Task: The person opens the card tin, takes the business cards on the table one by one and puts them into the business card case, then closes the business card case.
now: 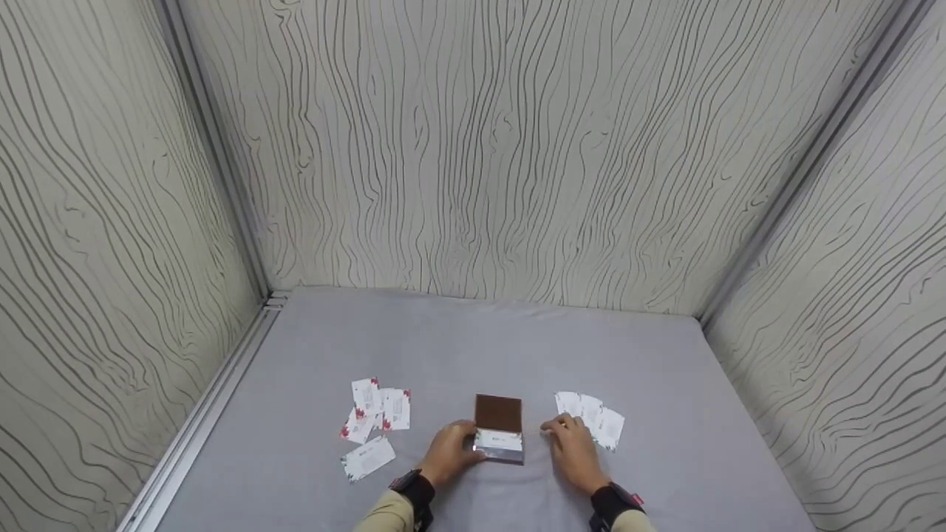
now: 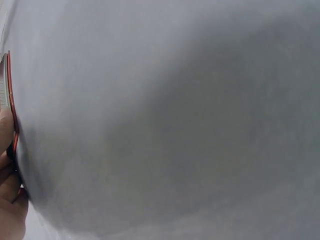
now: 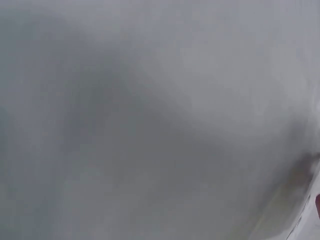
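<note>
Card case — left hand holds its side.

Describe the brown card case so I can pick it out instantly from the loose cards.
On the grey tabletop, look near the front edge between the left hand and right hand. The card case stands open there, the left hand touching its side. Unlike the flat white cards scattered either side, it has a raised brown lid.

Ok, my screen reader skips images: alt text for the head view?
A left hand grips an open brown card case on a grey table; the right hand touches white cards beside it. More cards lie left.
</note>
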A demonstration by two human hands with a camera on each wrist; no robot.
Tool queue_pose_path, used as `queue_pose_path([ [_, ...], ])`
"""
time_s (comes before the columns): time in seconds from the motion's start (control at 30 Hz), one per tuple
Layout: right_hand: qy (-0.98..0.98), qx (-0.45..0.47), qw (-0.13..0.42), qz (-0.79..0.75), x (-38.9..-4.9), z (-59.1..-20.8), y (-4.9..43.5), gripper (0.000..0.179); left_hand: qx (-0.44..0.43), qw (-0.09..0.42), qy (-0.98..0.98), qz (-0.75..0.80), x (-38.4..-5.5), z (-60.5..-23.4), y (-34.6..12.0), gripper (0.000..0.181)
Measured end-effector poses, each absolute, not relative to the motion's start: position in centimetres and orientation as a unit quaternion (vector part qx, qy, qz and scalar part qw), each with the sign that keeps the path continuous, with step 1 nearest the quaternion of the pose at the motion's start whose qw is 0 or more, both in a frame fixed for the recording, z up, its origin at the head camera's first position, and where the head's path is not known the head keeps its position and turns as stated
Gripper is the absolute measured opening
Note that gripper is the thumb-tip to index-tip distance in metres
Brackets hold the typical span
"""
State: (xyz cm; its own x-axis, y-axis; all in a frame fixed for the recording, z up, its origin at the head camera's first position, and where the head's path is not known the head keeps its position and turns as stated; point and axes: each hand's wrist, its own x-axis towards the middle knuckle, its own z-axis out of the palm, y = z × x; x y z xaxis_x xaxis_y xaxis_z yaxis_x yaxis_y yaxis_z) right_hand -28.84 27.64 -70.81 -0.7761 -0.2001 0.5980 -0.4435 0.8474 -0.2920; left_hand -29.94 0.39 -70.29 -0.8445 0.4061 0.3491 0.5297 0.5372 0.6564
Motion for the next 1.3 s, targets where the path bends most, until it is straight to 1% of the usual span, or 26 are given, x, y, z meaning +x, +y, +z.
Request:
queue_pose_path([
  [0.1, -0.925, 0.157, 0.288, 0.19, -28.8, -70.6, 29.4, 0.022, -0.267, 0.077, -0.873, -0.401, -29.9, -70.1, 0.4, 0.034],
  [0.2, -0.938, 0.128, 0.267, 0.18, -28.5, -70.3, 31.1, 0.024, -0.266, 0.075, -0.874, -0.399, -29.9, -70.1, 0.4, 0.035],
  [0.5, -0.974, 0.04, 0.132, 0.18, -27.2, -69.2, 35.5, 0.037, -0.266, 0.074, -0.876, -0.396, -30.0, -70.2, 0.5, 0.035],
  [0.8, -0.983, 0.025, 0.052, 0.175, -27.1, -69.1, 37.4, 0.058, -0.264, 0.065, -0.877, -0.396, -30.1, -70.3, 0.6, 0.036],
  [1.1, -0.982, 0.016, 0.024, 0.184, -27.5, -68.6, 37.9, 0.054, -0.263, 0.064, -0.877, -0.396, -30.0, -70.0, 0.7, 0.034],
  [1.3, -0.98, 0.007, -0.002, 0.198, -27.8, -68.3, 38.3, 0.057, -0.258, 0.061, -0.877, -0.4, -30.0, -69.9, 0.7, 0.034],
])
